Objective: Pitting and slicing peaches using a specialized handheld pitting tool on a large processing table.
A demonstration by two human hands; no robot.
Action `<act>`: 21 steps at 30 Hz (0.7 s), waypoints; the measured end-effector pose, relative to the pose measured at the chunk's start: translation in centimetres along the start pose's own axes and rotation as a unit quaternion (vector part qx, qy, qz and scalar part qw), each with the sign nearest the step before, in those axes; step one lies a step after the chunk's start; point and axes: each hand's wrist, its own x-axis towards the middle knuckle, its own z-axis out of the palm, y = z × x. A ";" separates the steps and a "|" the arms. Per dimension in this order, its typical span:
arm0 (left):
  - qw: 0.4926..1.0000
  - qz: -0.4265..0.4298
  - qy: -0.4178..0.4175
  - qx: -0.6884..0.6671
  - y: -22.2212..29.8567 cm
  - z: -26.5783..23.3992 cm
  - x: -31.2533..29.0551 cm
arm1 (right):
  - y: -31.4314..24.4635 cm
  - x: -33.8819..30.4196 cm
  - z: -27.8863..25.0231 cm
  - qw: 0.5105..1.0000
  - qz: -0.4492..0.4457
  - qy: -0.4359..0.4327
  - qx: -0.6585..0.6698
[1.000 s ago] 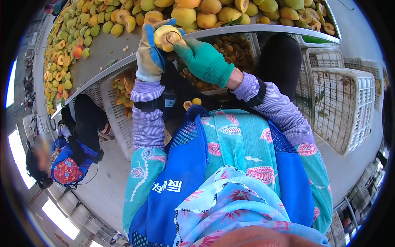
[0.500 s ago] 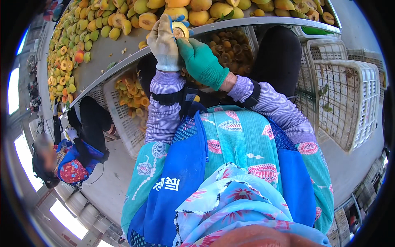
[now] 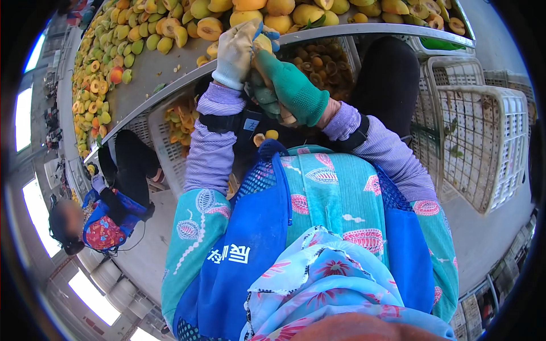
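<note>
1 fisheye view, head-worn, facing steeply down; wearer's torso (image 3: 335, 196) close below, table (image 3: 136, 94) farther ahead.

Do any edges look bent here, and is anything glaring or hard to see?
In the head view, the grey metal table rim curves, as fisheye lenses do; the bright white windows at left glare, showing no detail; the orange fruit halves beneath the table look dimmer than the yellow-green fruit on top.

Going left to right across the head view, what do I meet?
Seated co-worker, crate of fruit pieces, left hand in pale glove, right hand in green glove, dark-clad knee, large white crate.
</note>
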 end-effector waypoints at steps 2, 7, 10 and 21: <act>0.997 -0.014 0.013 -0.069 -0.6 0.4 -0.1 | 0.4 0.6 -0.6 0.992 0.013 -0.075 0.101; 0.991 -0.046 -0.047 -0.117 -0.2 0.3 -0.3 | 1.2 0.9 -0.8 0.946 0.028 -0.205 0.249; 0.964 -0.046 -0.086 -0.249 0.1 0.1 -1.3 | 2.0 1.3 -0.7 0.847 0.036 -0.362 0.387; 0.737 -0.105 0.258 0.616 5.8 -9.0 -3.9 | 5.6 1.0 -8.9 0.910 0.111 0.126 0.379</act>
